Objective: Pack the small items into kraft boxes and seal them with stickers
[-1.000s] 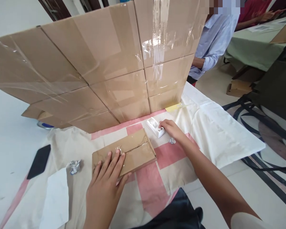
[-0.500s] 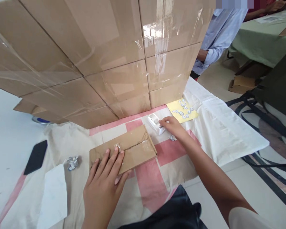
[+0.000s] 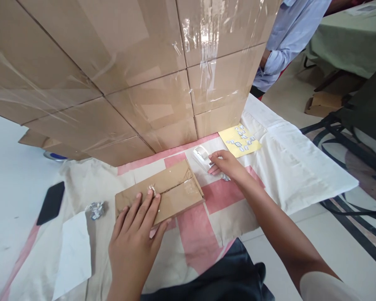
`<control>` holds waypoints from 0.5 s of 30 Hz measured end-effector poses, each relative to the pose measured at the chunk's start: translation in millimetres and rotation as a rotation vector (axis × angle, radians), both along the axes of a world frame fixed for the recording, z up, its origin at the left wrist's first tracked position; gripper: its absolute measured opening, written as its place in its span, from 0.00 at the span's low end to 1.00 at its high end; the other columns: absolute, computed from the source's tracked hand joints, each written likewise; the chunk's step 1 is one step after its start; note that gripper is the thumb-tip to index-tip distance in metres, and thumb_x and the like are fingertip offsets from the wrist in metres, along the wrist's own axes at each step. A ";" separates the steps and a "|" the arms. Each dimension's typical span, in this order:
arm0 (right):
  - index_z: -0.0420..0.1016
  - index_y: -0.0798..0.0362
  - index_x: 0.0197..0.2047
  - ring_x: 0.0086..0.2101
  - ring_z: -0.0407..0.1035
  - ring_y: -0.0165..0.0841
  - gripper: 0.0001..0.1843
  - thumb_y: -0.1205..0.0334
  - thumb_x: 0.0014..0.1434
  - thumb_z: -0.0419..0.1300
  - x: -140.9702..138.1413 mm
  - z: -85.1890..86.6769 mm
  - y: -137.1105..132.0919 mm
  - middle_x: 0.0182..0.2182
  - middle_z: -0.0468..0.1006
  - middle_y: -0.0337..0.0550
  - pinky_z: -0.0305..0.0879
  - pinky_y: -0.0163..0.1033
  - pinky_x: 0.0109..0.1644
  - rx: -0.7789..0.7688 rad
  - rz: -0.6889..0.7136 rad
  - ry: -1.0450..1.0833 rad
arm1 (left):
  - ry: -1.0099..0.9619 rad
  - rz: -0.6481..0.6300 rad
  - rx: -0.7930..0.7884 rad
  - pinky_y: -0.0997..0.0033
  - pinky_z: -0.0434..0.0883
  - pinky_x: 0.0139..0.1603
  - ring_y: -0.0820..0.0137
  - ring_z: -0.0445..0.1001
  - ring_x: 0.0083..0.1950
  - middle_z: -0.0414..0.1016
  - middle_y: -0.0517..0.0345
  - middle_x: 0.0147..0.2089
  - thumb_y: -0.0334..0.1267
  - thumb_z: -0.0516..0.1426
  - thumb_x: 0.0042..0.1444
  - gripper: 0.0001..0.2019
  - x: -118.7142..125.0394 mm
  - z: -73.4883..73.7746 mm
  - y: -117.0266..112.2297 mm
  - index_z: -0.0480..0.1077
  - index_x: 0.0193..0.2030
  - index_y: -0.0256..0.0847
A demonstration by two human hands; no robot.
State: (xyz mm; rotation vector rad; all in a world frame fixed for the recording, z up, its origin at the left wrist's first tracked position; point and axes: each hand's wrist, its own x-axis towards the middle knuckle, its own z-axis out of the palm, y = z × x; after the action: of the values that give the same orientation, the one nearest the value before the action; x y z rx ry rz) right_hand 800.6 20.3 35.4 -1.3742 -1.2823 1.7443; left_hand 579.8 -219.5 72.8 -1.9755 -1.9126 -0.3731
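Observation:
My left hand (image 3: pixel 136 234) lies flat with its fingers spread on a flat brown cardboard box (image 3: pixel 178 186). Clear tape runs over the box's seam, with a crumpled bit of tape near my fingertips. To the right of the box, a small white tape dispenser (image 3: pixel 201 155) sits on the cloth. The fingers of my right hand (image 3: pixel 225 163) are closed at its near right end; whether a strip of tape is between them is too small to see. Just below that hand lies a small crumpled scrap (image 3: pixel 225 177).
Behind rises a tall stack of taped cardboard boxes (image 3: pixel 150 100). A yellow sheet with small labels (image 3: pixel 249 146) lies at the right. On the left are a black phone (image 3: pixel 51 203), a white paper (image 3: pixel 73 255) and a crumpled ball (image 3: pixel 97 210). A person in a blue shirt (image 3: pixel 296 37) stands beyond.
My right hand has turned slightly at the dispenser, and more of its lower fingers show. My left hand stays on the box. The whole view has shifted a little.

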 end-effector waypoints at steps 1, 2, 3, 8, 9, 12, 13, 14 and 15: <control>0.68 0.52 0.28 0.21 0.78 0.34 0.14 0.62 0.65 0.65 -0.2 -2.0 -0.8 0.18 0.77 0.40 0.74 0.33 0.23 0.013 -0.008 0.009 | 0.003 0.000 0.003 0.52 0.61 0.70 0.52 0.68 0.70 0.68 0.53 0.71 0.45 0.59 0.66 0.33 0.2 -0.1 0.1 0.56 0.76 0.47; 0.67 0.52 0.28 0.21 0.78 0.34 0.15 0.62 0.64 0.65 -0.3 -3.4 -1.6 0.17 0.76 0.40 0.74 0.32 0.23 0.026 -0.017 0.015 | 0.007 0.001 0.007 0.52 0.60 0.70 0.52 0.68 0.70 0.69 0.53 0.71 0.45 0.59 0.66 0.33 0.3 -0.3 0.2 0.56 0.76 0.47; 0.67 0.52 0.27 0.21 0.78 0.34 0.14 0.63 0.63 0.65 -0.3 -4.1 -2.6 0.16 0.76 0.40 0.74 0.32 0.23 0.034 -0.023 0.018 | 0.009 0.004 0.008 0.52 0.60 0.70 0.52 0.68 0.70 0.69 0.53 0.71 0.45 0.59 0.66 0.33 0.3 -0.7 0.3 0.57 0.76 0.47; 0.66 0.51 0.26 0.24 0.79 0.34 0.14 0.67 0.62 0.62 0.3 -2.8 -7.6 0.17 0.79 0.42 0.74 0.33 0.30 0.037 -0.051 0.032 | 0.019 0.020 -0.003 0.51 0.60 0.70 0.52 0.68 0.71 0.68 0.53 0.71 0.44 0.60 0.66 0.32 0.4 -2.2 0.3 0.58 0.75 0.46; 0.65 0.51 0.25 0.26 0.80 0.34 0.14 0.68 0.61 0.61 0.5 -2.6 -8.6 0.17 0.79 0.42 0.72 0.32 0.31 0.049 -0.051 0.026 | 0.020 0.020 -0.003 0.52 0.61 0.70 0.52 0.68 0.71 0.68 0.53 0.71 0.44 0.60 0.66 0.32 0.5 -2.1 0.2 0.58 0.74 0.46; 0.61 0.50 0.23 0.28 0.80 0.35 0.14 0.68 0.58 0.60 0.2 -4.1 -11.7 0.18 0.80 0.41 0.64 0.31 0.31 0.136 -0.044 -0.053 | 0.021 0.018 0.000 0.52 0.61 0.69 0.52 0.68 0.70 0.68 0.53 0.71 0.44 0.60 0.65 0.32 0.7 -1.3 -0.3 0.58 0.74 0.46; 0.60 0.50 0.23 0.28 0.79 0.35 0.14 0.67 0.57 0.60 -0.1 -5.2 -12.8 0.19 0.80 0.41 0.62 0.32 0.31 0.173 -0.046 -0.082 | 0.022 0.019 0.005 0.52 0.61 0.69 0.52 0.69 0.70 0.69 0.53 0.70 0.45 0.60 0.65 0.33 0.8 -1.0 -0.4 0.58 0.74 0.46; 0.60 0.50 0.23 0.29 0.79 0.35 0.14 0.67 0.56 0.60 -0.5 -6.5 -14.0 0.19 0.80 0.41 0.61 0.32 0.31 0.205 -0.054 -0.100 | 0.024 0.020 0.009 0.52 0.61 0.69 0.52 0.69 0.70 0.69 0.53 0.70 0.45 0.60 0.65 0.33 1.0 -0.6 -0.5 0.58 0.74 0.46; 0.59 0.50 0.23 0.29 0.78 0.35 0.14 0.65 0.55 0.60 -0.9 -7.9 -15.2 0.20 0.81 0.41 0.61 0.33 0.32 0.231 -0.065 -0.103 | 0.026 0.020 0.016 0.52 0.62 0.69 0.52 0.69 0.70 0.69 0.53 0.70 0.45 0.60 0.65 0.33 1.2 -0.2 -0.5 0.58 0.74 0.46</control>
State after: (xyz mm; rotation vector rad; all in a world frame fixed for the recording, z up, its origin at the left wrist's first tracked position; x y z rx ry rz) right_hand 799.7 5.1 27.6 -1.3691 -1.4287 1.4485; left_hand 581.1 -220.0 72.6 -1.9405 -1.9055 -0.3542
